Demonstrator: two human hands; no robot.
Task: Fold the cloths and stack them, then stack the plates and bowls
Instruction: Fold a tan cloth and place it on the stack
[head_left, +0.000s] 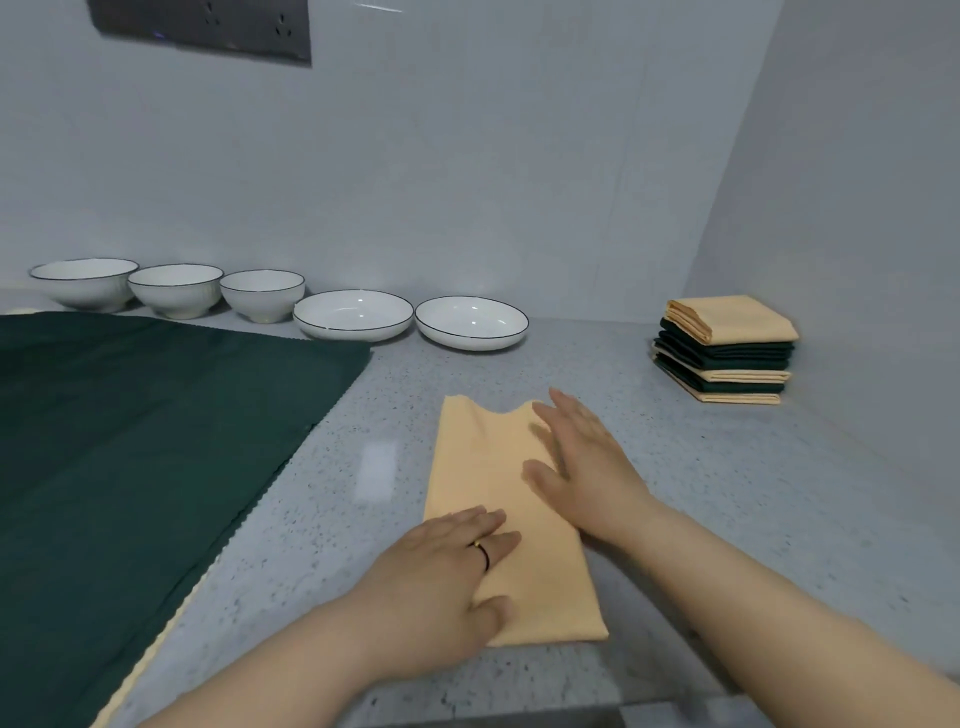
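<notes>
A yellow cloth, folded into a long strip, lies on the speckled counter in front of me. My left hand presses flat on its near end, a ring on one finger. My right hand lies flat on its right side, fingers straight and blurred. A stack of folded yellow and dark green cloths stands at the back right. An unfolded dark green cloth is spread out on the left, with a yellow edge showing under it. Three bowls and two shallow plates stand in a row along the back wall.
The counter meets a tiled wall at the back and another on the right. A dark socket panel hangs on the back wall at the upper left. The counter's front edge runs along the bottom of the view.
</notes>
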